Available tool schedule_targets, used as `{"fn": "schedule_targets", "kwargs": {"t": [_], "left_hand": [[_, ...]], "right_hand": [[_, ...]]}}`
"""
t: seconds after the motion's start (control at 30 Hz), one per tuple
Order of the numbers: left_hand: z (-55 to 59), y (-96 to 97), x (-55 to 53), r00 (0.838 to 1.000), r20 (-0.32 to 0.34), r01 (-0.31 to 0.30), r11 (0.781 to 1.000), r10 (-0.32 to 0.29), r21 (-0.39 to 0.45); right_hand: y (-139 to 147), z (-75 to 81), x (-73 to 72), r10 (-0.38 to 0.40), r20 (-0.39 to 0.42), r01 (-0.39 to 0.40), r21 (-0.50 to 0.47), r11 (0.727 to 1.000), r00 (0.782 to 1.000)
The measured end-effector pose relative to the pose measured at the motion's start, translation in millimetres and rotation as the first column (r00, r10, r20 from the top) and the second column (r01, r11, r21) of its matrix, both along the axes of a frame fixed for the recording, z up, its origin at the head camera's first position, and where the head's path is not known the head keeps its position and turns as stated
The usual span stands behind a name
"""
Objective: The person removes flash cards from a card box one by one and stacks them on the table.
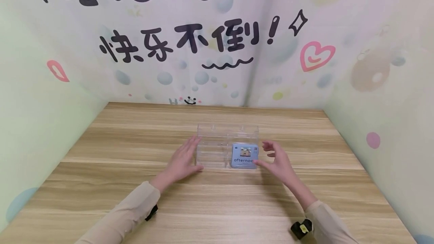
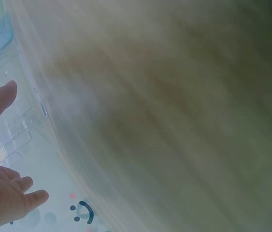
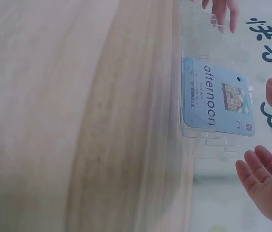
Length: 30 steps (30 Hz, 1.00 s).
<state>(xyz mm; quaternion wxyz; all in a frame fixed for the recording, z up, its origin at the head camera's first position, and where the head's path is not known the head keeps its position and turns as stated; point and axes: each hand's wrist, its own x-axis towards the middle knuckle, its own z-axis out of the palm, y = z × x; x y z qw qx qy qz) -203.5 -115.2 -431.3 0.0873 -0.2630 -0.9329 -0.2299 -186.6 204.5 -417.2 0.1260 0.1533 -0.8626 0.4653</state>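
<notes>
A clear plastic holder with several compartments (image 1: 211,148) stands on the table between the two hands. In its front right compartment is a blue card or pack of cards (image 1: 244,156) with a small house picture and the printed word "afternoon", facing up toward the head camera. My left hand (image 1: 180,162) lies along the holder's left side, fingers extended; whether it presses the plastic I cannot tell. At the right side, my right hand (image 1: 280,163) has its fingers spread and slightly bent. Its thumb overlaps the card's lower right corner in the head view, while the right wrist view shows the hand (image 3: 268,186) apart from the holder.
The wood-grain table (image 1: 217,210) surrounds the holder. Behind it hangs a white printed backdrop (image 1: 162,86) with black characters, and pale walls (image 1: 383,104) close in both sides. Dark wrist straps (image 1: 301,229) show by the beige sleeves.
</notes>
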Motion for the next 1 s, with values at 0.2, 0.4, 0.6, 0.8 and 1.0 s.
{"fn": "schedule_targets", "kwargs": {"t": [0.2,0.4,0.6,0.8,1.0], "left_hand": [[0.1,-1.5,0.4,1.0,0.008,-0.014,1.0,0.014,-0.007],[0.5,-1.8,0.8,1.0,0.013,-0.018,1.0,0.018,-0.009],[-1.9,-2.3,0.2,1.0,0.008,-0.018,1.0,0.018,-0.003],[-1.8,-3.3,0.3,1.0,-0.007,-0.013,1.0,0.013,0.012],[-0.4,-3.9,0.0,1.0,-0.014,-0.011,1.0,0.011,0.004]], "right_hand": [[-9.2,17.9,6.1,-0.002,0.053,0.007,-0.087,0.996,0.999],[-4.7,-0.1,-8.8,-0.028,0.048,0.032,-0.092,0.995,0.998],[-3.2,-11.9,-17.9,-0.031,-0.01,0.031,-0.055,0.998,0.999],[-5.2,-10.2,-19.9,-0.03,0.029,0.032,-0.067,0.997,0.999],[-7.6,-8.4,-20.4,-0.036,0.049,0.039,-0.077,0.996,0.998]]}}
